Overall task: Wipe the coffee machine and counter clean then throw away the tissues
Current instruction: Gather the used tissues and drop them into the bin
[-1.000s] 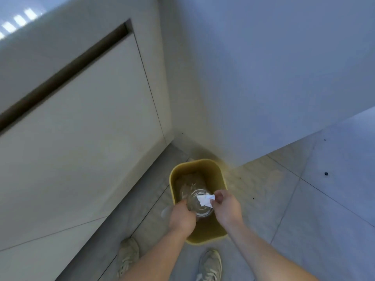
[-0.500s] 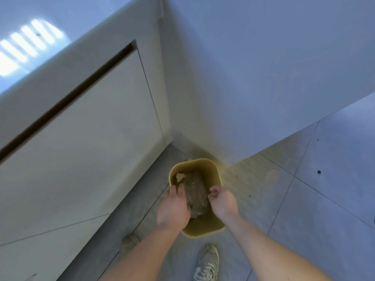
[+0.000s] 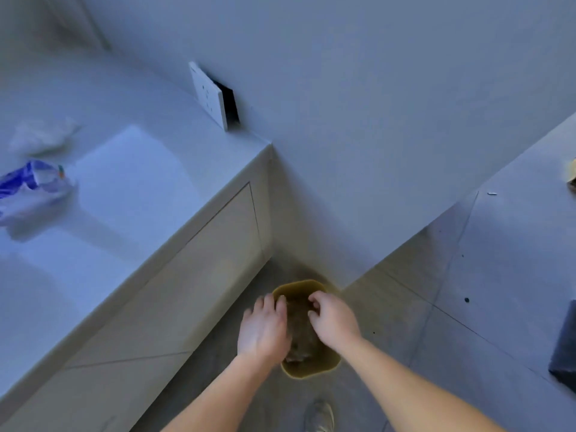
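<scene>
A small yellow waste bin point(image 3: 314, 371) stands on the floor in the corner where the cabinet meets the wall. Crumpled clear plastic point(image 3: 300, 319) lies inside it. My left hand point(image 3: 265, 327) hovers over the bin's left rim with fingers spread and nothing in it. My right hand point(image 3: 335, 318) is over the right rim, fingers loosely curled, also holding nothing. On the white counter point(image 3: 131, 188) at the left lie a crumpled white tissue point(image 3: 42, 135) and a blue-and-white tissue pack point(image 3: 31, 185). No coffee machine is in view.
A white wall socket point(image 3: 208, 95) sits on the wall above the counter's far end. The cabinet front point(image 3: 193, 275) runs along the left of the bin. My shoe point(image 3: 319, 416) is just below it. A dark object point(image 3: 564, 347) is at the right edge.
A second ago my hands held a clear plastic piece and a white tissue over the bin; now both hands hold nothing. The view has risen, showing the counter top.
</scene>
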